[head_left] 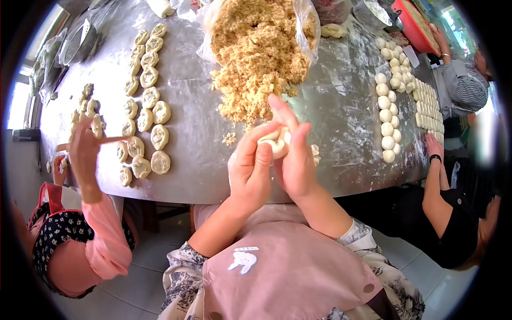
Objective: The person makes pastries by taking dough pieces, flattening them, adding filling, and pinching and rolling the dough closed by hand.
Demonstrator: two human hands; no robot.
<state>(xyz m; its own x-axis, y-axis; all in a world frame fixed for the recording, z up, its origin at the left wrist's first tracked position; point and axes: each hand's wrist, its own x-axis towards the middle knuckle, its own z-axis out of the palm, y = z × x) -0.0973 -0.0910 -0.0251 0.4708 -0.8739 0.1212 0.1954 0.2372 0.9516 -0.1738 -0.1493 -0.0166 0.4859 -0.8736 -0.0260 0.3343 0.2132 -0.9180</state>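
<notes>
Pink apron cloth (304, 266) spreads closest; past it, over the near side of the worktop (197, 117), the left hand (252, 165) and right hand (298, 165) cup together, holding a piece of pale dough (274, 145) between them. Just beyond, a crumbly golden heap (258, 48) spills from a clear bag (308, 26). Filled dough rounds (151, 97) lie leftward, smooth white balls (383, 102) rightward.
</notes>
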